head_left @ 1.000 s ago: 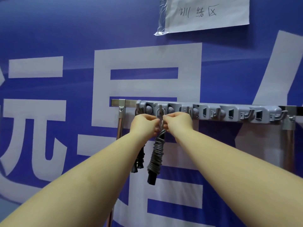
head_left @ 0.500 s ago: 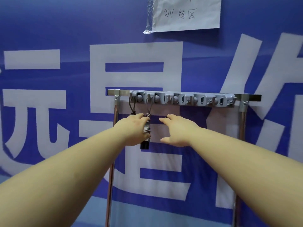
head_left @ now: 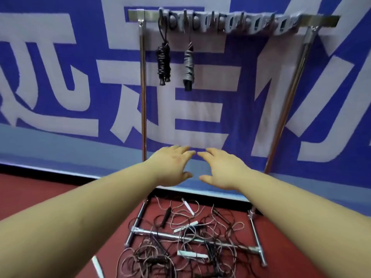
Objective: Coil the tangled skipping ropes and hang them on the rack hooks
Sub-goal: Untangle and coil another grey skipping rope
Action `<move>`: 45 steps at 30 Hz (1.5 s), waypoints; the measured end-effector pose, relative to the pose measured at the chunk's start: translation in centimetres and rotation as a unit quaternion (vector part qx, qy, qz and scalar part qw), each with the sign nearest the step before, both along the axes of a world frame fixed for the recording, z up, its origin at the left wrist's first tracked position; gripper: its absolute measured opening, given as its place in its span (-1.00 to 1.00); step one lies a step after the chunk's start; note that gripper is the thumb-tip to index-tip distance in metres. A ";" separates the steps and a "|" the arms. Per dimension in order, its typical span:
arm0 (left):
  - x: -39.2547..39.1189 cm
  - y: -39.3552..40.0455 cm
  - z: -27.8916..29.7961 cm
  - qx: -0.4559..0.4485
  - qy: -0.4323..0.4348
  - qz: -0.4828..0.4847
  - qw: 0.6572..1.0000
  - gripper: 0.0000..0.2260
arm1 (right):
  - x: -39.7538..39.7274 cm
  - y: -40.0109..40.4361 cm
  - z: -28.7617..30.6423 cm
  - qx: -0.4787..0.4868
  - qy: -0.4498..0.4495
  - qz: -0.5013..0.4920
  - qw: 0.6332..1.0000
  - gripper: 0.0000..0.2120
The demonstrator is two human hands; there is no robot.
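Nearest you, at the foot of the metal rack (head_left: 143, 97), the tangled skipping ropes (head_left: 180, 237) sprawl over the red floor (head_left: 40, 197) and across the rack's base bar (head_left: 192, 239) (thin cords, dark and white handles mixed); above them, in front of the rack, your left hand (head_left: 170, 167) and right hand (head_left: 218, 169) hover palms down, fingers spread, holding nothing, fingertips nearly meeting; farther up, two coiled ropes hang from the grey hook strip (head_left: 230, 21) on the rack's top bar: a black coiled rope (head_left: 163, 63) nearest the left post, a grey coiled rope (head_left: 188, 67) just beside it; behind the rack stands a blue banner (head_left: 50, 57).
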State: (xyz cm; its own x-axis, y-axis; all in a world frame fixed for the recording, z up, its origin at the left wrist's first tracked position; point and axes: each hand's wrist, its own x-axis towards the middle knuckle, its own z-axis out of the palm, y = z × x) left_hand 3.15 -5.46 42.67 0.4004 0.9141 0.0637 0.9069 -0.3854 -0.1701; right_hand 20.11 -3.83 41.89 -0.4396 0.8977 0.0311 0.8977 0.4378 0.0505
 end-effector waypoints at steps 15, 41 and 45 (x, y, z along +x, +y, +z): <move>-1.8 4.8 -26.7 -0.187 0.002 0.030 0.982 -0.38 | 0.9 3.5 -26.6 -0.199 -0.044 -0.018 0.979 -0.33; -1.3 9.9 -49.6 -0.381 -0.100 0.111 0.912 -0.50 | -3.5 8.9 -49.3 -0.276 -0.026 0.024 0.960 -0.59; -1.4 9.8 -50.2 -0.364 -0.106 0.114 0.918 -0.65 | -3.2 8.8 -50.2 -0.252 0.013 0.017 0.967 -0.74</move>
State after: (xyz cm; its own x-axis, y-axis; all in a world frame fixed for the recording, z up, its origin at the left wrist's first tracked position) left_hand 1.76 4.37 -7.50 0.2428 0.8043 -0.5424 0.9610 -0.1232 0.2474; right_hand 16.89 4.96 -8.35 -0.4744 0.7863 -0.3957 0.8802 0.4303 -0.2002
